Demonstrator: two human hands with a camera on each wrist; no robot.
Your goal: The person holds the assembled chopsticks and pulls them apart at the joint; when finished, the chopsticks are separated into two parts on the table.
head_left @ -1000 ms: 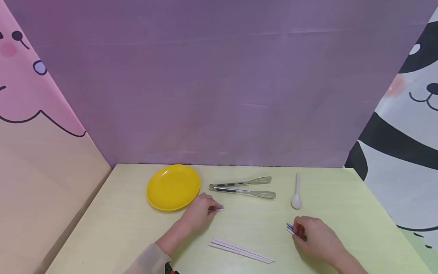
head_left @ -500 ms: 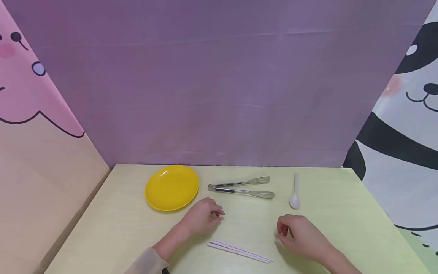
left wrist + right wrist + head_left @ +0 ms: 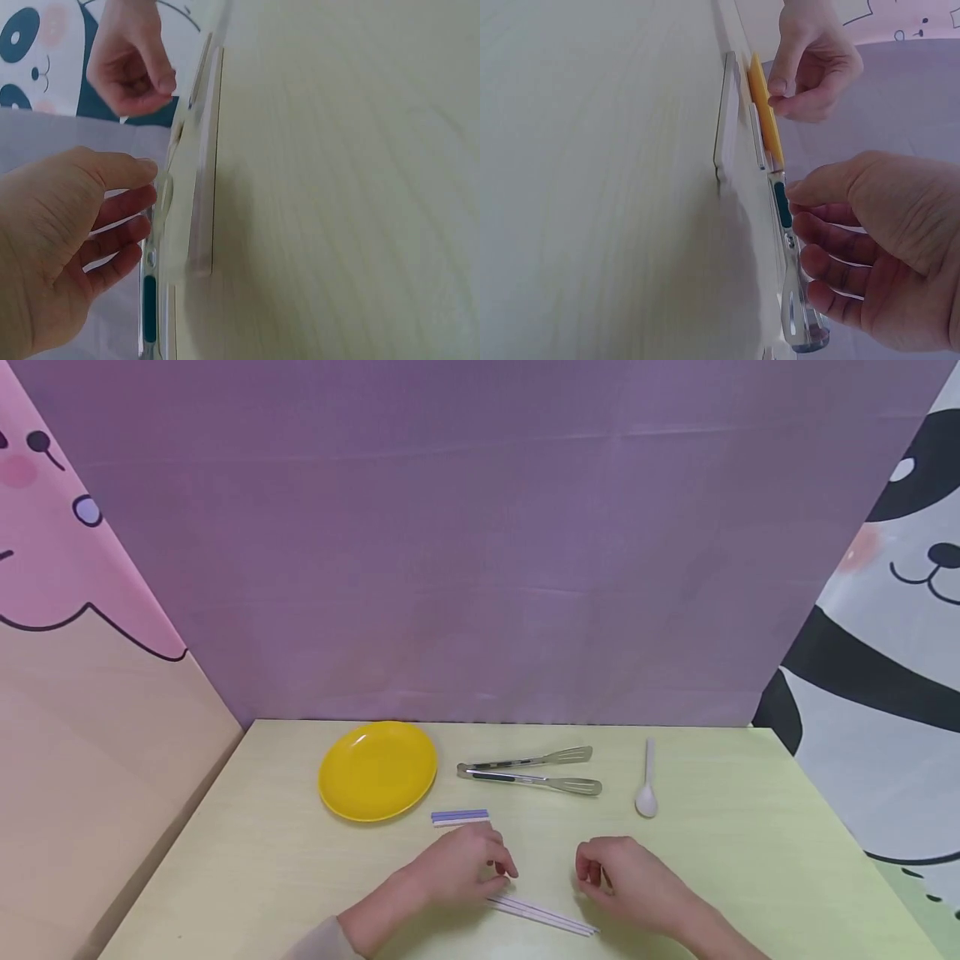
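Observation:
Several pale pink chopsticks [image 3: 546,919] lie slanted near the table's front, their left ends hidden by my left hand [image 3: 463,866]. That hand hovers just above them, fingers loosely bent and nothing between them. A short bundle of blue and white sticks [image 3: 459,817] lies behind it. My right hand [image 3: 636,883] is close to the chopsticks' right ends, its fingers loosely curled. In the right wrist view, the same hand [image 3: 877,247] holds nothing, and the chopsticks [image 3: 726,112] lie apart from it. Whatever lies beneath the right hand is hidden in the head view.
A yellow plate [image 3: 377,772] sits at the back left of the table [image 3: 247,877]. Metal tongs [image 3: 506,776] lie spread beside it, near the back middle. A pale spoon [image 3: 646,800] lies at the back right. A purple backdrop stands behind the table.
My left hand has let go of the blue and white sticks and come forward to the chopsticks. The right hand has moved left; the blue-ended sticks it held are out of sight.

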